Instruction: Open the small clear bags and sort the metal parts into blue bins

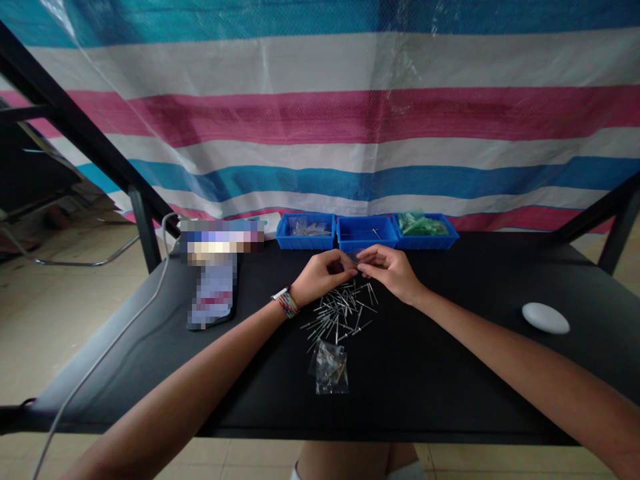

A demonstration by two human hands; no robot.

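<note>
My left hand (323,272), with a watch on a patterned band at its wrist, is closed in a pinch on what looks like a small clear plastic bag (353,255). Meeting it from the other side, my right hand (390,270) pinches at the same bag, thumb and forefinger together. Whether a pin is also between the fingers I cannot make out. Just below both hands lies a loose pile of thin metal blind rivets (337,312). Nearer to me, a clear plastic bag (332,370) with a few small pieces inside rests on the black table (425,373).
Three blue bins stand along the back: the left bin (305,244) holds clear bags, the middle bin (350,239) a few thin pins, the right bin (430,244) green packets. A phone (215,293) and cable (115,330) lie left, a white oval object (545,318) right.
</note>
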